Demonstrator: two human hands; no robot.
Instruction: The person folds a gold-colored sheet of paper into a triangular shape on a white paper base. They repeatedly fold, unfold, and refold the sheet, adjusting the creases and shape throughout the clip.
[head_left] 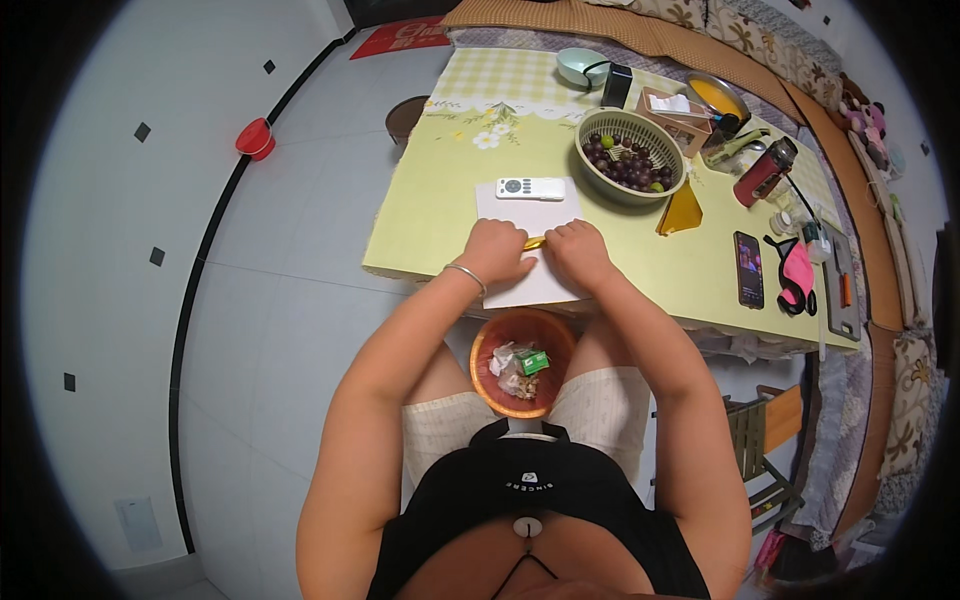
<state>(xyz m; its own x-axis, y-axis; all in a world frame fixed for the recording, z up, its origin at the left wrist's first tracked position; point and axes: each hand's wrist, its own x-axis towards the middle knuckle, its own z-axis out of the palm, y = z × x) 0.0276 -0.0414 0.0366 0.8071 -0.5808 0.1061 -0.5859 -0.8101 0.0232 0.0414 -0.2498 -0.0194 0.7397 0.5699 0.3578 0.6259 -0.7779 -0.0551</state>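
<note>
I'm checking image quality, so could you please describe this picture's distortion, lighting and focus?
In the head view, fisheye distortion bows the black baseboard stripe; corners fall to black; lighting looks fairly even; left hand and right hand appear reasonably sharp, the yellow object between them too hidden to identify.

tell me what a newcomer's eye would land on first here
Probably the colander of dark fruit, on the green table beyond the right hand. Then the small yellow thing held between right and left hand over white paper. Below sits a red-orange bin.
</note>
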